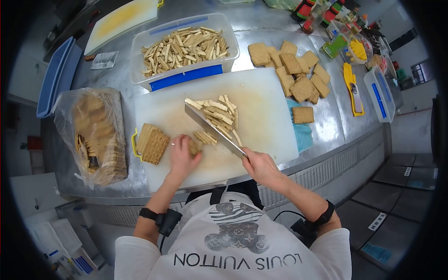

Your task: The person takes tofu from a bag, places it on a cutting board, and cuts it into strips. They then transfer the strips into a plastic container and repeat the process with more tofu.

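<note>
My right hand (262, 166) is closed round the handle of a cleaver (210, 127), whose blade slants up and left over the white cutting board (266, 126). My left hand (183, 155) has its fingers curled against a brown dried tofu piece (195, 146), partly hidden by them. Touching or close by that piece lie a few short cut strips (205, 137). Past the blade is a loose heap of pale tofu strips (220, 113). A stack of uncut dried tofu slabs (152, 143) rests on the board's left side, beside a yellow handle.
Behind the board stands a clear bin (186, 77) full of strips. Tofu slabs (298, 70) are piled at right, one on a blue cloth (302, 135). A bagged tofu stack (100, 135) sits left. Yellow gloves (351, 88) and sauce bottles (310, 18) are farther right.
</note>
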Tool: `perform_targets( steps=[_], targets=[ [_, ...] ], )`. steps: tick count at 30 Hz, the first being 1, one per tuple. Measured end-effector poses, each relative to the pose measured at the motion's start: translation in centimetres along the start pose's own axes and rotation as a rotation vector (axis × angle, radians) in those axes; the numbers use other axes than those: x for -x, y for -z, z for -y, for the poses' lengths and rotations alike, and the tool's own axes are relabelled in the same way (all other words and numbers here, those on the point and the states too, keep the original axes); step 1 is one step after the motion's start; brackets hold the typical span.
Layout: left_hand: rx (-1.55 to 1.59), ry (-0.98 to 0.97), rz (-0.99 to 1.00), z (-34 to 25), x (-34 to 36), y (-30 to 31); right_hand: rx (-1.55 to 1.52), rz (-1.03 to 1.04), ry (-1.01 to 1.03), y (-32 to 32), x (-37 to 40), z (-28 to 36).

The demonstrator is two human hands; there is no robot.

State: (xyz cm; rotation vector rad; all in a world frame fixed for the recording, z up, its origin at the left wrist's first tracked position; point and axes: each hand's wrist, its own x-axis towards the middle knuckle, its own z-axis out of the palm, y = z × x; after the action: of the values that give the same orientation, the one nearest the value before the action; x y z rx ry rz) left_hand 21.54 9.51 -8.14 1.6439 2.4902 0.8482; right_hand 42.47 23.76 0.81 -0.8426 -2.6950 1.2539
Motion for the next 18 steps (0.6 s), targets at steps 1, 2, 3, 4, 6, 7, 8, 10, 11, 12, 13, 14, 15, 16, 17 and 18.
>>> perform_targets(
  steps=[1, 2, 3, 4, 6, 7, 8, 10, 11, 12, 13, 14, 15, 16, 17, 18],
  targets=[
    [0.093, -0.022, -0.004, -0.6, 0.4, -0.4, 0.004, 0.004, -0.001, -0.2, 0.1, -0.2],
    [0.102, -0.044, 0.008, -1.1, 0.9, -0.7, 0.006, 0.005, 0.008, -0.3, 0.2, -0.2],
    [0.063, -0.075, -0.032, -1.4, 1.0, -0.3, 0.009, 0.007, 0.017, -0.5, 0.2, -0.2],
    [0.023, -0.106, -0.073, -1.8, 1.0, 0.3, 0.01, 0.008, 0.026, -0.6, 0.2, -0.2],
    [0.037, -0.174, -0.079, -1.5, 1.2, 0.4, 0.038, 0.019, 0.064, -0.9, 0.4, 0.1],
    [0.092, -0.209, -0.045, -0.7, 1.6, -0.1, 0.052, 0.026, 0.084, -0.9, 0.5, 0.3],
    [0.145, -0.245, -0.012, -0.1, 1.9, -0.4, 0.097, 0.056, 0.087, -1.0, 0.6, 0.5],
    [0.075, -0.255, -0.052, -0.4, 1.7, -0.8, 0.19, 0.112, 0.095, -0.8, 0.6, 0.9],
    [0.042, -0.26, -0.072, -0.5, 1.5, -1.0, 0.22, 0.131, 0.092, -0.6, 0.6, 1.2],
    [0.041, -0.264, -0.078, -0.6, 1.5, -1.1, 0.25, 0.152, 0.089, -0.3, 0.6, 1.6],
    [0.039, -0.266, -0.084, -0.7, 1.5, -1.1, 0.28, 0.174, 0.088, 0.1, 0.5, 1.9],
    [0.037, -0.268, -0.089, -0.7, 1.6, -1.1, 0.285, 0.2, 0.076, 0.4, 0.4, 2.2],
    [0.044, -0.261, -0.103, -0.7, 1.7, -1.2, 0.29, 0.227, 0.063, 0.8, 0.4, 2.5],
    [0.05, -0.253, -0.116, -0.7, 1.8, -1.4, 0.295, 0.255, 0.05, 1.0, 0.4, 2.7],
    [0.057, -0.245, -0.131, -0.7, 1.9, -1.5, 0.286, 0.24, 0.059, 0.7, 0.2, 2.6],
    [0.07, -0.236, -0.131, -0.7, 1.9, -1.5, 0.276, 0.226, 0.067, 0.3, -0.1, 2.5]
  ],
)
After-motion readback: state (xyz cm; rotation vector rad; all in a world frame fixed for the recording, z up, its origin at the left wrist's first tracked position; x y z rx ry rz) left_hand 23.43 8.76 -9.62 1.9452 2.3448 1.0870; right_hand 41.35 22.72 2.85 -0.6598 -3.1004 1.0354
